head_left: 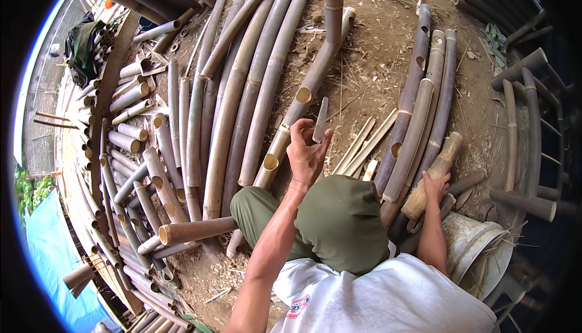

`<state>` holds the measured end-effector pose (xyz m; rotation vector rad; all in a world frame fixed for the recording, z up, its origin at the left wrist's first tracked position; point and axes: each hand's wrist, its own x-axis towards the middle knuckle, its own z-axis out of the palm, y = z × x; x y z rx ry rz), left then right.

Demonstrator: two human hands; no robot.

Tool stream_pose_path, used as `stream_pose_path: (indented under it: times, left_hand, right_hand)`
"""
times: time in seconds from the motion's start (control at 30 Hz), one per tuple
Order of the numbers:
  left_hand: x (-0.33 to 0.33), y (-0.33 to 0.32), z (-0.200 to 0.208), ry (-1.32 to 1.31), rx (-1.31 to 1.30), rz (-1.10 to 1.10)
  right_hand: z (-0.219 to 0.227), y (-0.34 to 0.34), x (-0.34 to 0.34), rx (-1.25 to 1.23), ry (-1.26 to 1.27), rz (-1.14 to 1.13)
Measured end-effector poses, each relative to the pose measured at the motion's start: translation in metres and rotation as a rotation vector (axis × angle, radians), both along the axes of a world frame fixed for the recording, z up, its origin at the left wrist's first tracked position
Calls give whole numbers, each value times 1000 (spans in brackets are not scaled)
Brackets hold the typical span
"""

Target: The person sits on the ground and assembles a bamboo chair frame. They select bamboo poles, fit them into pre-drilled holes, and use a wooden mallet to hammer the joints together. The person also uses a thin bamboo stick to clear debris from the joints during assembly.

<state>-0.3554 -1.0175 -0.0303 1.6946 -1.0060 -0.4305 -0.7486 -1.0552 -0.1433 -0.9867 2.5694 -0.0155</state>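
The left hand (307, 154) pinches a grey blade (321, 121) between thumb and fingers. Just left of them lies a pole (295, 112) with 2 big holes, its long axis slanting up and right from the knee (257, 202). The right hand (435, 187), farther from it, grips a wooden club (442, 164).

Below the left fingers (298, 125) and right fingers (445, 181) spreads a loose, creased white shirt (376, 299), with a small red-and-blue printed mark (297, 307) on the left fingers' side. Between the fingers are plain olive-green trousers (342, 224), rounded at the knees. Just below the left fingers, what looks like a thin band (299, 183) circles the wrist.
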Motion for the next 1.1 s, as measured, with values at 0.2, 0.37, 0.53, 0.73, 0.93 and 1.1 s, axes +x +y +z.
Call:
stream_pose_path:
  times: [0.2, 0.37, 0.53, 0.73, 0.93, 1.1]
  left_hand:
    - [25, 13, 2, 8, -161, 32]
    - [75, 41, 27, 127, -62, 40]
    - [110, 68, 24, 190, -170, 128]
    - [104, 79, 6, 177, -122, 131]
    - [96, 73, 30, 100, -138, 229]
    - [120, 54, 85, 117, -366, 157]
  right_hand:
    - [-28, -3, -32, -91, -59, -33]
    - [-21, 4, -9, -251, -259, -22]
    - [13, -36, -11, -287, 66, 827]
    - [35, -55, -57, 319, 49, 1635]
    - [43, -33, -84, 163, 364, 1916]
    - [68, -59, -48, 219, 143, 1941]
